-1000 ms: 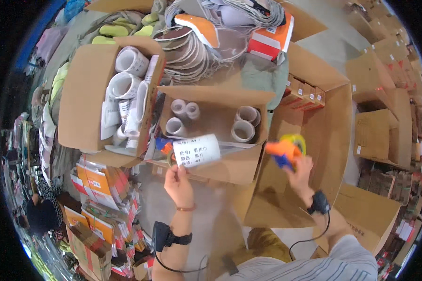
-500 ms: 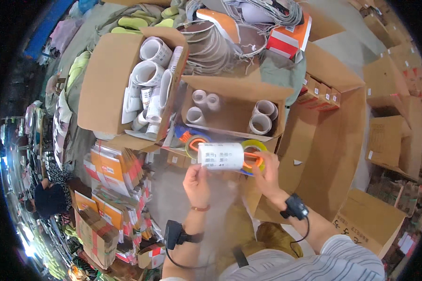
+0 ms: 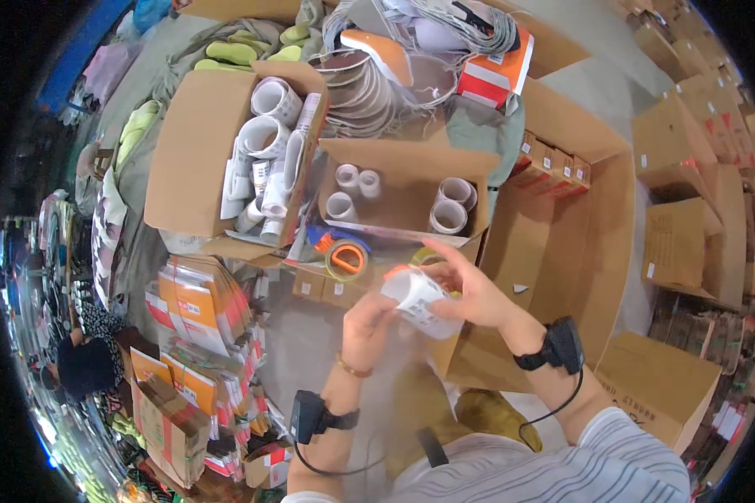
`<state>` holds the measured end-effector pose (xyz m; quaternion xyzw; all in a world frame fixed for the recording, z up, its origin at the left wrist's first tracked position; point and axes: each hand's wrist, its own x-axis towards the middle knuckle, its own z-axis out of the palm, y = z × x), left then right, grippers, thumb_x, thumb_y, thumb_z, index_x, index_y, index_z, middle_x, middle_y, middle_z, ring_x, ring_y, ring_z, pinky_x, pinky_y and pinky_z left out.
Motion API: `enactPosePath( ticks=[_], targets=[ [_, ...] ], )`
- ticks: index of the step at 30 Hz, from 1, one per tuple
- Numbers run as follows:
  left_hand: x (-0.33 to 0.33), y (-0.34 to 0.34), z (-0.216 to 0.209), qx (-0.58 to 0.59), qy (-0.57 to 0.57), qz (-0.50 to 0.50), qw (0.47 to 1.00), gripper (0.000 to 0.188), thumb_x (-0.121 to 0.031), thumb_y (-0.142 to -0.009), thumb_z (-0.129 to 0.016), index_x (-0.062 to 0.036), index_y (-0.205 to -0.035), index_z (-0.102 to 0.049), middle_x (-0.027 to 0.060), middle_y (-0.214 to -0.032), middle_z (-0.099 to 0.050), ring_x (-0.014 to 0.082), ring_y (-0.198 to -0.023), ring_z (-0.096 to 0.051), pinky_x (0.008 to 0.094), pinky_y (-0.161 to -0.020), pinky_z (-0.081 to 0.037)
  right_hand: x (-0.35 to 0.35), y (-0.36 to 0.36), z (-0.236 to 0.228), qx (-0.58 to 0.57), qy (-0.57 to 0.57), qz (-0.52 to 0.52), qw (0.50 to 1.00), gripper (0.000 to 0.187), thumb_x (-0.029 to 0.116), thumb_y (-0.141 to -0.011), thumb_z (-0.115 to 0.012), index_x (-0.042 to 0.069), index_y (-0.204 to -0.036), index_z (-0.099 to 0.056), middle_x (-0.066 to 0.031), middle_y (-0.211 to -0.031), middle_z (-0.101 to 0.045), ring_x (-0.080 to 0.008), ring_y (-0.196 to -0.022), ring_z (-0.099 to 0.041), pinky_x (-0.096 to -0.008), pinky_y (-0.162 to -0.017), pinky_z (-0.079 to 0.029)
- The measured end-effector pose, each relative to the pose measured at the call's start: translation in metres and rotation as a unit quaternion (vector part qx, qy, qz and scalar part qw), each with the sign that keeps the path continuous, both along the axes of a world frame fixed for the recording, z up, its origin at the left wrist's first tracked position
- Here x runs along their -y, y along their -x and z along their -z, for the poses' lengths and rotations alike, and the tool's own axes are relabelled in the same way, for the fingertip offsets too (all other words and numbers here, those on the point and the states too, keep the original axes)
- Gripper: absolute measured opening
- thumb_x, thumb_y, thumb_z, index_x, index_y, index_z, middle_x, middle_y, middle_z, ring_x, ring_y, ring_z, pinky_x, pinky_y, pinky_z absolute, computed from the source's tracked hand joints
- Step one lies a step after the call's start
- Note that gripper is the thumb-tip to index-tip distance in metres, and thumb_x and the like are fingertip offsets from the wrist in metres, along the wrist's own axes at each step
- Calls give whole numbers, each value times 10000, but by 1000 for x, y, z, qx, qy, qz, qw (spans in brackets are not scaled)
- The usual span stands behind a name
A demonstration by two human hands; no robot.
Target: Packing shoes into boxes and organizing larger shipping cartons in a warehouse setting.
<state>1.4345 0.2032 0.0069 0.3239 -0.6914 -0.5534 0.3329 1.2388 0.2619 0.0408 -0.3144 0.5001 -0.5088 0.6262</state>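
A roll of white printed labels (image 3: 428, 303) is between my hands, its round open end tilted toward the upper left. My left hand (image 3: 369, 329) pinches it at the left end. My right hand (image 3: 476, 293) grips it from the right, thumb on the printed side and forefinger raised above. Just beyond lies a tape dispenser (image 3: 346, 259) with an orange hub and blue body. A second roll of tape (image 3: 428, 256) is partly hidden behind my right hand. Further off, an open carton (image 3: 407, 157) holds several small white rolls.
An open carton (image 3: 197, 155) packed with label rolls stands at the left. Below it are stacks of flat orange and white boxes (image 3: 195, 303). A large open carton (image 3: 591, 251) at the right holds small brown boxes (image 3: 554, 166). Shoe parts (image 3: 377, 55) lie at the back.
The label roll has turned from level, print facing me, to tilted with its open end showing. It has moved slightly right and nearer. My right forefinger has lifted off it.
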Motion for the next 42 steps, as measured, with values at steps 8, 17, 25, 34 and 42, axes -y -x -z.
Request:
enactPosePath(
  ticks=[8,17,25,34,42],
  targets=[
    [1,0,-26,151,82,28,985,59,15,-774,-585,-9,-827,-588,118,-685,-538,268,-596,-528,320,-548,-421,3,15,-23,-352,110,-111,923,284,218,-667,-763,107,-901,-648,-34,-923,-589,-191,-809,-559,-304,-734,-441],
    [2,16,-32,240,57,79,966,93,-118,-838,-523,-38,-821,-566,175,-786,-588,377,-726,-565,436,-611,-448,-5,2,-21,-555,199,-168,790,80,192,-711,-667,126,-744,-638,0,-634,-578,-220,-603,-548,-344,-554,-410],
    [54,37,16,140,6,-190,972,184,-128,-899,-468,10,-799,-539,191,-742,-555,330,-678,-554,378,-616,-429,-54,22,-18,-312,92,315,892,90,90,-826,-625,13,-803,-583,-37,-704,-614,-87,-608,-548,-234,-563,-430],
    [104,72,80,158,285,-105,940,171,-98,-875,-539,-3,-1004,-599,133,-850,-575,215,-709,-539,318,-662,-450,-108,15,2,-179,-35,431,883,143,147,-898,-567,4,-889,-572,4,-772,-593,-37,-683,-508,-204,-624,-435],
    [-35,61,28,-3,-354,189,916,495,-52,-835,-555,-12,-1309,-415,60,-1218,-524,146,-1099,-479,280,-923,-391,-109,-7,21,-107,-49,452,884,158,146,-908,-539,-2,-962,-556,-12,-854,-597,-57,-757,-524,-215,-682,-443]
  ],
)
